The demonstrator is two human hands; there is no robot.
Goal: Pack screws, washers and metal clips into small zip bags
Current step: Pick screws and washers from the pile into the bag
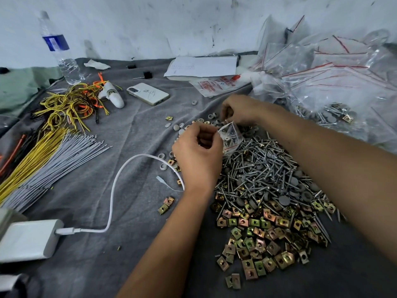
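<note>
Zip bag point(231, 136) part-filled with screws, pinched at mouth by left hand point(198, 155) and right hand point(238, 111) above screw pile point(264, 166); filled bags point(328, 112) at right, clips point(262, 233) mostly unpacked.

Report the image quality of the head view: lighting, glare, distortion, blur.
Head view: soft, even light with faint shadows; glare on the heap of zip bags at upper right; wide-angle bending stretches the bottle and forearms near the edges; the hands and the screws stay fairly sharp, the corners soften.
</note>
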